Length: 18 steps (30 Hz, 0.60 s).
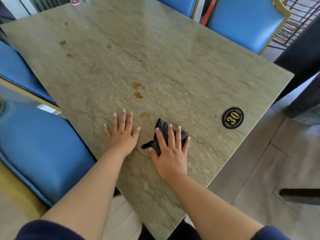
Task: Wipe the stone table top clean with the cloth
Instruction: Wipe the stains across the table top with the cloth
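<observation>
Stone table [173, 54], stains [138, 90] at 12 o'clock; right hand [170, 153] flat, pinning cloth [161, 129] for wiping; left hand [122, 134] splayed, bracing.

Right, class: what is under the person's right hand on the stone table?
A dark cloth lies under the right hand, its corners poking out past the fingers. Whether any stain sits beneath the cloth on the stone table is hidden.

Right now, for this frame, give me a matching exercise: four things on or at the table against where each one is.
Things:
1. black crumpled cloth
2. black oval number badge
3. left hand
4. brown sticky stains

Places:
A. flat on bare stone
B. under the right hand
C. mid-table, beyond both hands
D. near the table's right edge

Pairs: 1-B, 2-D, 3-A, 4-C
</observation>
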{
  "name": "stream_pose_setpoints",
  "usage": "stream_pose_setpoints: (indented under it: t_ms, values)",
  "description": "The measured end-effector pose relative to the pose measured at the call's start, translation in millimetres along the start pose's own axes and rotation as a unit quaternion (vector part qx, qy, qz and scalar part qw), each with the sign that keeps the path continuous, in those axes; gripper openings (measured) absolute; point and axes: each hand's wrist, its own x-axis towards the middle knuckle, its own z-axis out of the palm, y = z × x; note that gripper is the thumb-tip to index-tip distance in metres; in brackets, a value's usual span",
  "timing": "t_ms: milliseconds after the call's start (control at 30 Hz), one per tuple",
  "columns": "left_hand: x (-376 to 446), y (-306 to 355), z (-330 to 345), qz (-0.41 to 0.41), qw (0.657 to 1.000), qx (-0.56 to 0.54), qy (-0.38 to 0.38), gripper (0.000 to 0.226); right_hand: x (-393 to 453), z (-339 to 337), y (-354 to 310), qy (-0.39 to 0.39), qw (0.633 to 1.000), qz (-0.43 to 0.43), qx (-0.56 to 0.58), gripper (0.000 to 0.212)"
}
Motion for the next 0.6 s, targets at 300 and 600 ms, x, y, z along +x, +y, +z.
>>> stream_pose_setpoints:
  t_ms: [300, 600]
  values:
    - [1.9, -5.0, -14.9, 0.021, 0.995, -0.032, -0.097, 0.067, 124.8, -12.1, 28.9, 0.004, 0.988, 0.155, 0.005, 0.058]
    - [5.4, -4.2, -14.6, 0.001, 0.994, -0.075, -0.079, 0.056, 106.3, 0.1, -20.4, -0.02, 0.994, -0.102, 0.03, 0.062]
